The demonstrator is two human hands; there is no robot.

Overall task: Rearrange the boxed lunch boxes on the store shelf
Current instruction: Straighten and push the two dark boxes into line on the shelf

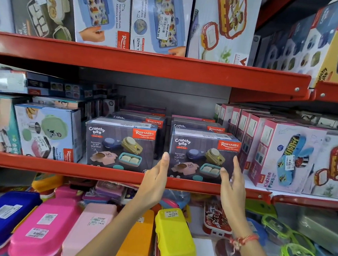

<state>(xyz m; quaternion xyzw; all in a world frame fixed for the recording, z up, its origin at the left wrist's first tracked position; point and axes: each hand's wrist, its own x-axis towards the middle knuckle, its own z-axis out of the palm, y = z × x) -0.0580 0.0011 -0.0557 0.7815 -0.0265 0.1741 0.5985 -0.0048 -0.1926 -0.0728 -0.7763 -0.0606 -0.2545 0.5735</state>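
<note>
Bare forearms reach up from the bottom edge over a lower shelf of loose plastic lunch boxes, among them a yellow one (174, 238). Both hands are open, palms facing each other. The left hand (155, 179) sits at the left front corner of the right-hand Crunchy Bite box (200, 155), the right hand (232, 180) at its right side; whether either palm presses the cardboard yet I cannot tell. That box stands at the front lip of the red middle shelf (78, 170), just beside a matching box (119, 144), with more stacked behind. This looks like the start of a grab: the palms need to close on both sides before the box can slide or lift.
</note>
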